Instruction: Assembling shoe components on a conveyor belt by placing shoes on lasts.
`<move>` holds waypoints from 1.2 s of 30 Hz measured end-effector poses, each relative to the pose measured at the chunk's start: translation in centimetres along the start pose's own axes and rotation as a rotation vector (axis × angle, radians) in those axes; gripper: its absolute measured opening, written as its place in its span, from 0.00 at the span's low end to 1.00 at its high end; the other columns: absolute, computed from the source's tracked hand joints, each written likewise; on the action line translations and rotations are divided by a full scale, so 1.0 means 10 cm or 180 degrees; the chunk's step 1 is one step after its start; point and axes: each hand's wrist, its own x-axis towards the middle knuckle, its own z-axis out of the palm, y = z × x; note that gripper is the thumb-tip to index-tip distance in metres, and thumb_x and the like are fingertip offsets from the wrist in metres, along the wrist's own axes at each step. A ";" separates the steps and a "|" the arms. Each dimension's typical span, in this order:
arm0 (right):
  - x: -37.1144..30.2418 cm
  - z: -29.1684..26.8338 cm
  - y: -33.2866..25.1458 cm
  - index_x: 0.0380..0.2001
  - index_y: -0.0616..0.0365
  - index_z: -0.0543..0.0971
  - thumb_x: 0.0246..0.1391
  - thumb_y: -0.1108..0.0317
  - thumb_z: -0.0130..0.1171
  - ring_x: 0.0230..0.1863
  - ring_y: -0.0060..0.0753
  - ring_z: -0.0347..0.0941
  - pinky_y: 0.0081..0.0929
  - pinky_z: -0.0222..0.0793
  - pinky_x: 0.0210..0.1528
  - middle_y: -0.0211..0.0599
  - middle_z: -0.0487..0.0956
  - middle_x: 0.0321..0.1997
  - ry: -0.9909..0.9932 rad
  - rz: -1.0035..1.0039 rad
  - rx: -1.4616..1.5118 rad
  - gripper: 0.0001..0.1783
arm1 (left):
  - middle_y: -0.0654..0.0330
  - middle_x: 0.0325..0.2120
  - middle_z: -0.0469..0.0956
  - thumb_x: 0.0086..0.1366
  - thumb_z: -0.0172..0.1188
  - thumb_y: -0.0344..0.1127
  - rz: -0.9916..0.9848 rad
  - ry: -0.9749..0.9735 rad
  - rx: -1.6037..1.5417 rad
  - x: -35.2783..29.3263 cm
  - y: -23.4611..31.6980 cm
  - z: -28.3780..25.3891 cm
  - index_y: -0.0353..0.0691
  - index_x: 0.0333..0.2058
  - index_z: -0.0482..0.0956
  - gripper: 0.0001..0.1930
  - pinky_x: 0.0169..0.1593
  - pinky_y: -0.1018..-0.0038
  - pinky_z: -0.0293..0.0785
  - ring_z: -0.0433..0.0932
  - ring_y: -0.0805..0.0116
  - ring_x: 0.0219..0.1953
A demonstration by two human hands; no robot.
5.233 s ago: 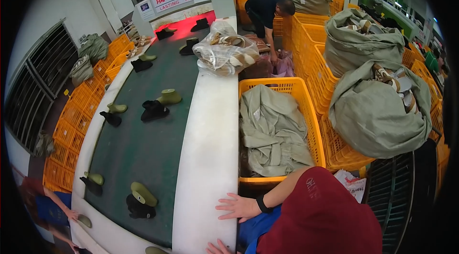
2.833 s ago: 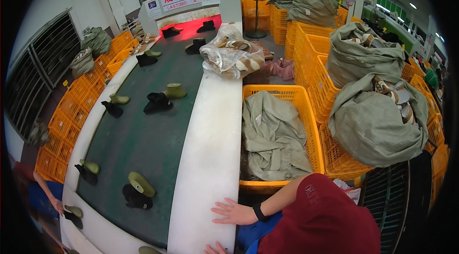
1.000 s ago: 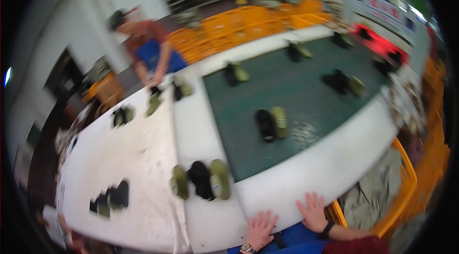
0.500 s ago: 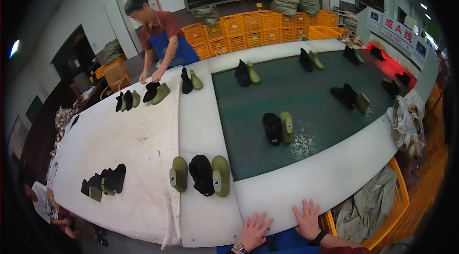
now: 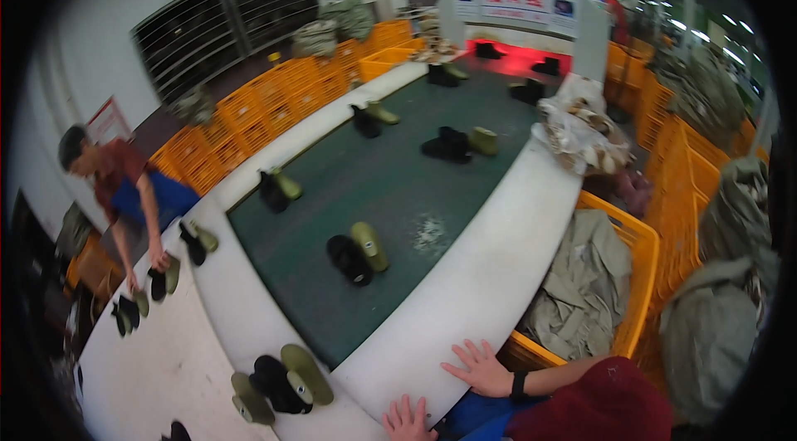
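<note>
My left hand (image 5: 407,422) lies flat on the white tabletop at the near edge, fingers spread, holding nothing. Further right, my right hand (image 5: 481,370) rests on the white border with its fingers apart, also bare. A black shoe upper (image 5: 276,385) stands to the left of my hands, between an olive-green shoe last (image 5: 307,375) and another green last (image 5: 251,401). On the dark green conveyor belt (image 5: 332,200), a black upper (image 5: 347,260) sits beside an olive last (image 5: 369,247). Neither hand touches any of these.
More black and green pairs line the belt toward a red-lit opening (image 5: 519,58). At the far left, a co-worker (image 5: 124,184) handles similar pieces. An orange crate (image 5: 643,275) of grey-green cloth stands right of the table. A plastic bag (image 5: 581,121) sits on the border.
My view has swung to the right, so the table and co-worker appear further left. Both hands still rest spread on the table edge. The co-worker's hands remain at the row of pieces.
</note>
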 end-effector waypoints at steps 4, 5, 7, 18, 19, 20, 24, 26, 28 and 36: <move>-0.08 0.08 0.05 0.61 0.40 0.53 0.46 0.67 0.48 0.62 0.59 0.49 0.62 0.47 0.55 0.51 0.51 0.63 0.0198 0.0094 -0.0137 0.36 | 0.49 0.58 0.54 0.37 0.63 0.34 0.0174 0.0047 0.0073 0.05 0.04 0.03 0.49 0.56 0.60 0.42 0.59 0.49 0.47 0.51 0.45 0.60; -0.10 0.11 0.05 0.61 0.39 0.52 0.49 0.67 0.43 0.62 0.58 0.49 0.62 0.47 0.56 0.50 0.50 0.63 0.0181 0.0127 -0.0249 0.33 | 0.49 0.58 0.54 0.37 0.63 0.34 0.0260 0.0032 0.0063 0.05 0.03 0.03 0.49 0.56 0.60 0.42 0.59 0.49 0.47 0.51 0.45 0.60; -0.10 0.09 0.04 0.61 0.39 0.52 0.49 0.67 0.43 0.63 0.57 0.49 0.61 0.47 0.56 0.50 0.50 0.64 0.0152 0.0168 -0.0302 0.33 | 0.49 0.58 0.55 0.37 0.63 0.35 0.0197 -0.0025 0.0099 0.05 0.03 0.02 0.49 0.56 0.61 0.41 0.59 0.49 0.47 0.52 0.46 0.60; -0.11 0.19 0.04 0.61 0.40 0.51 0.49 0.68 0.42 0.64 0.50 0.49 0.56 0.46 0.58 0.46 0.50 0.64 0.0340 0.0167 -0.0239 0.33 | 0.52 0.59 0.54 0.36 0.65 0.40 0.0222 -0.0075 0.0515 0.02 0.01 0.05 0.52 0.57 0.59 0.44 0.59 0.52 0.49 0.52 0.50 0.60; -0.12 0.19 0.04 0.61 0.40 0.51 0.49 0.68 0.42 0.64 0.49 0.48 0.55 0.45 0.58 0.46 0.50 0.65 0.0331 0.0165 -0.0238 0.34 | 0.52 0.59 0.54 0.36 0.65 0.40 0.0197 -0.0102 0.0517 0.03 0.03 0.04 0.52 0.57 0.59 0.44 0.59 0.52 0.49 0.52 0.50 0.60; -0.13 0.19 0.05 0.61 0.40 0.51 0.49 0.68 0.42 0.64 0.49 0.48 0.55 0.45 0.58 0.46 0.50 0.65 0.0337 0.0181 -0.0246 0.34 | 0.52 0.59 0.54 0.36 0.65 0.40 0.0215 -0.0099 0.0513 0.03 0.03 0.05 0.52 0.57 0.59 0.44 0.59 0.52 0.49 0.52 0.50 0.60; -0.10 0.20 0.05 0.61 0.39 0.51 0.49 0.68 0.42 0.64 0.49 0.48 0.54 0.46 0.58 0.46 0.50 0.65 0.0363 0.0177 -0.0249 0.34 | 0.53 0.59 0.53 0.36 0.66 0.41 0.0197 -0.0096 0.0568 0.03 0.00 0.08 0.52 0.58 0.58 0.45 0.60 0.52 0.48 0.52 0.50 0.60; -0.11 0.20 0.05 0.61 0.39 0.51 0.49 0.68 0.42 0.64 0.49 0.48 0.54 0.46 0.58 0.46 0.50 0.65 0.0417 0.0175 -0.0210 0.34 | 0.53 0.59 0.53 0.36 0.66 0.41 0.0194 -0.0111 0.0565 0.01 -0.01 0.10 0.52 0.58 0.58 0.45 0.60 0.52 0.48 0.52 0.50 0.60; -0.11 0.22 0.04 0.61 0.39 0.51 0.49 0.68 0.42 0.64 0.49 0.48 0.54 0.46 0.58 0.46 0.50 0.64 0.0490 0.0178 -0.0247 0.34 | 0.52 0.59 0.53 0.37 0.65 0.42 0.0267 0.0025 0.0694 0.01 -0.04 0.13 0.53 0.58 0.58 0.44 0.60 0.51 0.48 0.52 0.49 0.60; -0.10 0.20 0.04 0.61 0.40 0.51 0.49 0.68 0.42 0.64 0.49 0.48 0.54 0.46 0.58 0.47 0.50 0.64 0.0391 0.0166 -0.0272 0.34 | 0.52 0.59 0.54 0.37 0.64 0.42 0.0260 0.0016 0.0636 0.01 -0.03 0.11 0.52 0.57 0.59 0.43 0.60 0.51 0.48 0.53 0.49 0.60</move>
